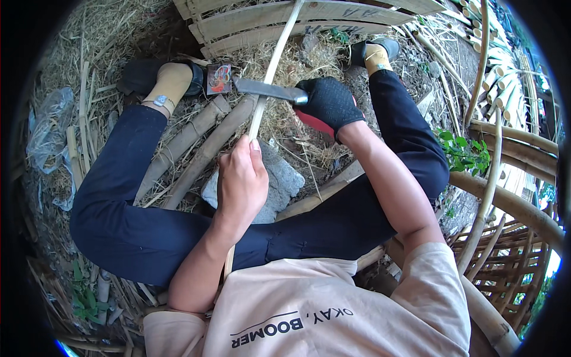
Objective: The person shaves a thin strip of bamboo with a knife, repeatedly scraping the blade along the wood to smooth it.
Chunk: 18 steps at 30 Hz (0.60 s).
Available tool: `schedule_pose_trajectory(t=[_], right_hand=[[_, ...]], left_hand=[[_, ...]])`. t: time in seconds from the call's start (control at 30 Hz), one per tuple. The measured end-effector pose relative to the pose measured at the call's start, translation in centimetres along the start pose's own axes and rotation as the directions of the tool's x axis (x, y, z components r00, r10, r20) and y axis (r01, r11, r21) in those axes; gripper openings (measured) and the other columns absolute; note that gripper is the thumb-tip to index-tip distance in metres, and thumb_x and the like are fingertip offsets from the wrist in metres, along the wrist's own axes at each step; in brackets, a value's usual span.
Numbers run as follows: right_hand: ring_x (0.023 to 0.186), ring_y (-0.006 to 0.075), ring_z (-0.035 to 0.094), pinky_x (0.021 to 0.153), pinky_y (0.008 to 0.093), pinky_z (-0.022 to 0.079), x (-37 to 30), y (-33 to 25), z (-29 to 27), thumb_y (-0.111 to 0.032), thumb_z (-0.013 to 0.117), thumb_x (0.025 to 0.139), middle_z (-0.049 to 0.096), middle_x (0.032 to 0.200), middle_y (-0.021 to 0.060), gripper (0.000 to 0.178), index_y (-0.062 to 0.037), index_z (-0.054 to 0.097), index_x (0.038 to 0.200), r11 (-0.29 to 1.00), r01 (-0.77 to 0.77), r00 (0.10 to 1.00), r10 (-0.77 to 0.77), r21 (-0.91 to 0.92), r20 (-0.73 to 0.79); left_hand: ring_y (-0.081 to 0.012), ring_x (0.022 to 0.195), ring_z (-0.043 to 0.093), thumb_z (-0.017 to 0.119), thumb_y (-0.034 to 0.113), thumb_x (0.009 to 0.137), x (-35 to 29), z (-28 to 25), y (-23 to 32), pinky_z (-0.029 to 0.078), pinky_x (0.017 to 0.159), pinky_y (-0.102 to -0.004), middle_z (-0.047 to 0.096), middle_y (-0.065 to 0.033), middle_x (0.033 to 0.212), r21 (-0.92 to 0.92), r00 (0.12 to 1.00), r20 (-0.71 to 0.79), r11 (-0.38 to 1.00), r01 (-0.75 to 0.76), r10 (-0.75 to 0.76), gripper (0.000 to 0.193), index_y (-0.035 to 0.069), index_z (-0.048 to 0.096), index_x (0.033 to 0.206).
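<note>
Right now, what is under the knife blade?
The pale strip crosses beneath the knife blade, with straw farther below. The strip's short section directly under the blade is covered; any cut there cannot be seen.

Beige printed shirt (369,315), navy trousers (315,214); black-red glove (334,102); tan socks (175,83).

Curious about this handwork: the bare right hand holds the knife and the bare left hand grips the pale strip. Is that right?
Not quite: the right hand wears a black-and-red glove, as the head view shows. It does hold the knife, and the bare left hand grips the pale strip.
</note>
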State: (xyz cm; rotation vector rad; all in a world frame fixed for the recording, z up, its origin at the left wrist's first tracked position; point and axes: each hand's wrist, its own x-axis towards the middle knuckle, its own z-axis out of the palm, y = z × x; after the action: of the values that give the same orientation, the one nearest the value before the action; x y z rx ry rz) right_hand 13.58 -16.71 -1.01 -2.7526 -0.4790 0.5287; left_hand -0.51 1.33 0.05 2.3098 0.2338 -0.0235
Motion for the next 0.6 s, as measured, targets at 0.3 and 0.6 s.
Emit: schedule_pose_trajectory(t=[0.3, 0.6], right_hand=[[0.088, 0.0375, 0.07, 0.082, 0.0445, 0.055, 1.8, 4.7, -1.1, -0.039, 0.067, 0.081, 0.073, 0.092, 0.018, 0.033, -0.0142, 0.076, 0.102, 0.988, -0.157, 0.983, 0.156, 0.001, -0.098], [0.089, 0.0349, 0.07, 0.083, 0.0439, 0.056, 0.5, 0.9, -0.8, -0.044, 0.07, 0.081, 0.073, 0.093, 0.0155, 0.037, -0.0173, 0.075, 0.105, 1.0, 0.006, 1.0, -0.006, 0.024, -0.021]], left_hand=[[-0.043, 0.065, 0.058, 0.045, 0.017, 0.103, 0.1, -0.4, 0.7, 0.041, 0.062, -0.0497, 0.055, -0.022, 0.067, -0.059, 0.993, 0.11, 0.997, 0.056, -0.049, 0.027, -0.003, 0.052, 0.087], [-0.0477, 0.068, 0.059, 0.048, 0.017, 0.102, 1.7, -0.9, 0.3, 0.042, 0.062, -0.0537, 0.058, -0.0269, 0.068, -0.128, 0.973, 0.196, 0.98, 0.15, -0.124, 0.026, -0.003, 0.054, 0.086]])
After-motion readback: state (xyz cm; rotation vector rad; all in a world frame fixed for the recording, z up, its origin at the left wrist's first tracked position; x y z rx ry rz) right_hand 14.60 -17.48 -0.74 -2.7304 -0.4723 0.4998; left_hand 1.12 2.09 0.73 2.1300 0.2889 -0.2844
